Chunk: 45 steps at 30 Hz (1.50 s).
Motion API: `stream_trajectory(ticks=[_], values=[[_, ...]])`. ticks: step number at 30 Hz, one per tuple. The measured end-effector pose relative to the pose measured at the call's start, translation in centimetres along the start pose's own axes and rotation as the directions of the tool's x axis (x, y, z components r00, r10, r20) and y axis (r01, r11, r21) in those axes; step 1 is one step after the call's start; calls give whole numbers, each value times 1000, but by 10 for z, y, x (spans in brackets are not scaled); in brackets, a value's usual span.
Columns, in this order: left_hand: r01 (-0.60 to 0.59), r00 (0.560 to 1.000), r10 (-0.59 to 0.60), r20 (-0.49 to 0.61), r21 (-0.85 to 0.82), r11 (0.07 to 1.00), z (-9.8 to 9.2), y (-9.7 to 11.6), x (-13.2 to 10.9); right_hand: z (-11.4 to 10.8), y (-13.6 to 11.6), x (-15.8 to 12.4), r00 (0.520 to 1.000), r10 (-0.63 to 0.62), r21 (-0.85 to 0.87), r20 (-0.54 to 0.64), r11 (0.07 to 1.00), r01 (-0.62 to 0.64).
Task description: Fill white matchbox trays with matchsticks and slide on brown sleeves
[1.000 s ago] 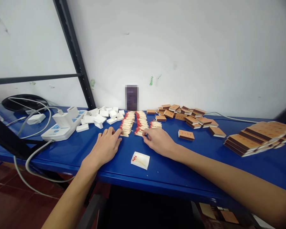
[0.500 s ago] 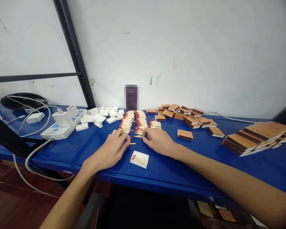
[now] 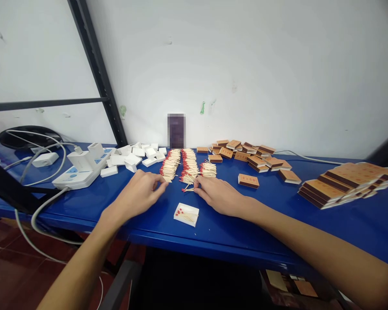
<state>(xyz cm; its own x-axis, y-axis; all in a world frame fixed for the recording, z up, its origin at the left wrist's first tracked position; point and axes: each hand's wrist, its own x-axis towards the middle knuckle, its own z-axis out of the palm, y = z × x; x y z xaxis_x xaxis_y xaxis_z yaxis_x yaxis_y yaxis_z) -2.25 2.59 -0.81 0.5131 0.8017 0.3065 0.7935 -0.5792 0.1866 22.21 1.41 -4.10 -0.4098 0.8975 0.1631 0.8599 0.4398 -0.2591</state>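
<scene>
My left hand (image 3: 137, 194) rests on the blue table (image 3: 123, 202), fingers curled and pinched together at the near end of the left row of red-tipped matches (image 3: 170, 163). What they hold, if anything, is too small to make out. My right hand (image 3: 217, 194) lies to the right, its fingertips pinched on a few loose matches (image 3: 188, 188) at the near end of the middle row of matches (image 3: 189, 162). A white open matchbox tray (image 3: 186, 214) with a few matches in it sits between my hands, close to the table's front edge.
A heap of white empty trays (image 3: 132, 156) lies back left, beside a power strip (image 3: 79, 172) with plugs and cables. Brown matchbox sleeves (image 3: 245, 153) are scattered back right, with a single one (image 3: 248, 180) nearer. Stacked boxes (image 3: 345, 183) stand far right. A short third row of matches (image 3: 208, 168) lies beside the middle row.
My left hand drew back toward the tray, then returned to the near end of the left match row. My right hand stayed at the middle row, where loose matches now lie pulled out.
</scene>
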Motion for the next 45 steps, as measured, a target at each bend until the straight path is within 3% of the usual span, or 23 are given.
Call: stream_trajectory(ticks=[2,5,9,14,19,24,27,33,36,40,45], values=[[-4,996,2,87,18,1000,-1,-11,11,-1,-1,-1,1000,2,-11,18,1000,-1],[-103,979,99,177,12,995,0,-23,24,-2,-2,-1,1000,-10,-41,28,999,11],[-186,972,183,144,1,983,4,-31,29,-5,-4,-5,1000,-12,-75,26,997,13],[-188,970,184,158,12,982,9,-36,29,-12,-6,-10,999,-26,-35,18,999,27],[-168,973,163,161,15,986,11,-37,27,-21,-17,-19,994,-106,120,-37,987,110],[-162,970,160,182,-4,987,10,-38,26,-25,-32,-31,987,-143,291,67,949,118],[-148,970,147,192,-8,989,10,-38,27,-24,-36,-34,985,-137,285,106,953,102],[-137,971,134,196,-1,991,11,-38,27,-21,-29,-29,992,-121,205,-24,971,124],[-125,970,119,214,17,992,12,-41,27,-17,-22,-27,990,-136,157,-26,978,139],[-151,964,170,205,-103,983,5,-28,21,-13,-15,-21,991,-128,91,-39,987,131],[-174,917,288,277,-373,911,-9,16,3,-8,-3,-6,990,-71,11,-119,997,73]])
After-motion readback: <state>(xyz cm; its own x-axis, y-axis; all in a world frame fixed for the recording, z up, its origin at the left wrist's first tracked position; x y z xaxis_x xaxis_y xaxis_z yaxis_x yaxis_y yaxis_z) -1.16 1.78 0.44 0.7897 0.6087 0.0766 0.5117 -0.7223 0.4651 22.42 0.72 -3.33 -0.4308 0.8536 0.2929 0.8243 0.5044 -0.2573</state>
